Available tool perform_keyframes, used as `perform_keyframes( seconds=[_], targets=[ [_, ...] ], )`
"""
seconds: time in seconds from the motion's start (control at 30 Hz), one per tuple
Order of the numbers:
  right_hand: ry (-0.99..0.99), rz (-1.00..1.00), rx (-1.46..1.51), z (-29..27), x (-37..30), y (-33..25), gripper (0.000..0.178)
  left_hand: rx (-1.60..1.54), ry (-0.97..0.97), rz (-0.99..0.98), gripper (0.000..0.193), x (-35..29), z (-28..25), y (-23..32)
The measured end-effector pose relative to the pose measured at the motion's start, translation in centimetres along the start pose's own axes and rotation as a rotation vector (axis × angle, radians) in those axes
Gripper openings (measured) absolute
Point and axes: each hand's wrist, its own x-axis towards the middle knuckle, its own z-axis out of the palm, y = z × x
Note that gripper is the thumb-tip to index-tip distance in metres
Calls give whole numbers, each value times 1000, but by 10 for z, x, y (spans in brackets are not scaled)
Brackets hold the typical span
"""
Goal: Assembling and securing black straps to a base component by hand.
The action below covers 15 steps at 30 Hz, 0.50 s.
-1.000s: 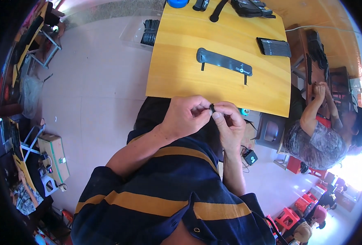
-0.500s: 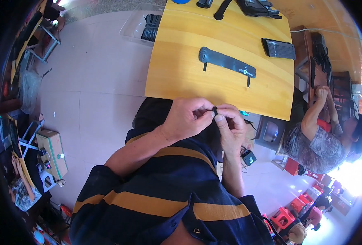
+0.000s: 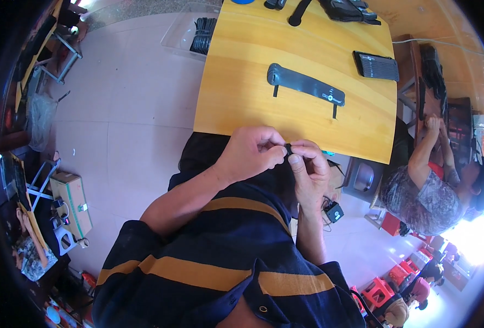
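My left hand (image 3: 254,154) and my right hand (image 3: 309,167) meet just off the near edge of the wooden table (image 3: 231,87). Between their fingertips they pinch a small black piece (image 3: 288,149); most of it is covered by the fingers, and its kind cannot be made out. Both hands are closed on it. Beyond them on the table lies a flat black strap (image 3: 304,85), rounded at its left end, with two short black tabs sticking out from its near side.
A stack of flat black pieces (image 3: 377,66) sits at the table's right. Black straps and a dark bundle (image 3: 347,10) lie at the far edge. Left of the table stands a clear bin (image 3: 179,38) holding black strips. A co-worker (image 3: 425,191) sits at the right, near a metal basin (image 3: 362,179).
My hands hold nearly the same pose, both still pinching the small black piece. The view has shifted slightly, and the co-worker at right has moved a little.
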Motion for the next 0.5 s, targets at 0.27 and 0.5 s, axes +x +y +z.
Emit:
perform_keyframes(
  seconds=[0.27,0.5],
  targets=[
    [-5,-12,8,-3,1,1,13,-128,-70,-15,10,6,-1,-6],
    [-8,-27,-14,-3,1,0,14,-122,-73,-44,11,6,0,-5]
  ],
)
